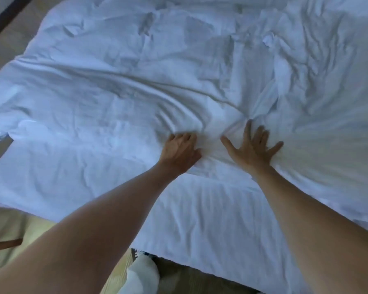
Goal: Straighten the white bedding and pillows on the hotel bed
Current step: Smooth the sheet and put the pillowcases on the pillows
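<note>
Two hands lay on the white bedding (119,96), which covered the bed almost from edge to edge and hung over its near side toward the person. The cloth was far from flat. One long fold ran across it from the far left down to the middle, and it ended in a knot of creases just beyond the fingers of both hands. To the far right the cloth was crumpled in many short, sharp wrinkles, while the part nearest the person was smoother, with only fine lines. No pillow was visible in this view.

The bunched cloth lay directly ahead of the hands, between them and a little past the fingertips, so both were about equally near to it. The left hand (180,150) had its fingers curled down into the cloth and seemed to gather a little of it; whether it really pinched the cloth I could not tell for sure. The right hand (254,148) was spread flat, fingers apart and straight, pressing on the cloth and holding nothing. I judged that the next move should push the folds outward and away along the line of that long fold.

Below the bed edge, a light floor (36,228) and something white (141,274) showed between the arms.
</note>
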